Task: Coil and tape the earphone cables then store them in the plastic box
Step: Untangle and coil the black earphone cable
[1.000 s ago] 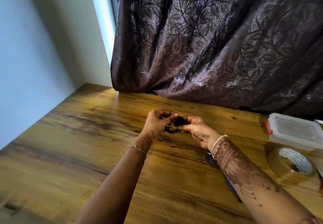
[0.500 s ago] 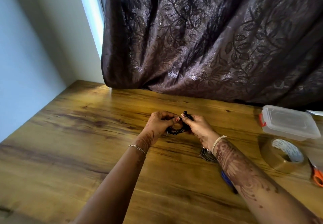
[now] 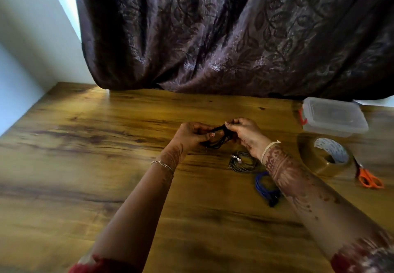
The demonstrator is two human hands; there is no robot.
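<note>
Gripping hands: you're pinching black cable (image 3: 219, 140) with left hand (image 3: 193, 135) and right hand (image 3: 245, 136), fingers (image 3: 235, 121) curled.
Plastic box (image 3: 332, 117): sitting lidded.

Both forearms are bare below the sleeves.

Left hand (image 3: 191, 134): faint henna on the back, details blurred. One pale-painted nail shows.

Left wrist: thin silver chain bracelet (image 3: 163, 165) with small links. A reddish-brown henna patch (image 3: 172, 155) of fine curved lines sits just above it in the frame.

Right hand (image 3: 245, 137): henna traces on the back, pattern unreadable.

Right wrist: pale cream thread band (image 3: 269, 148), knotted, with a short end sticking out.

Right forearm: dense henna design (image 3: 283, 172), scalloped bands and petal shapes near the wrist, thinning to sprigs and dots toward lower right.

Sleeves: red cuff (image 3: 100, 265) at bottom left. Red cuff with grey-white pattern (image 3: 366, 260) at bottom right, blurred.
</note>
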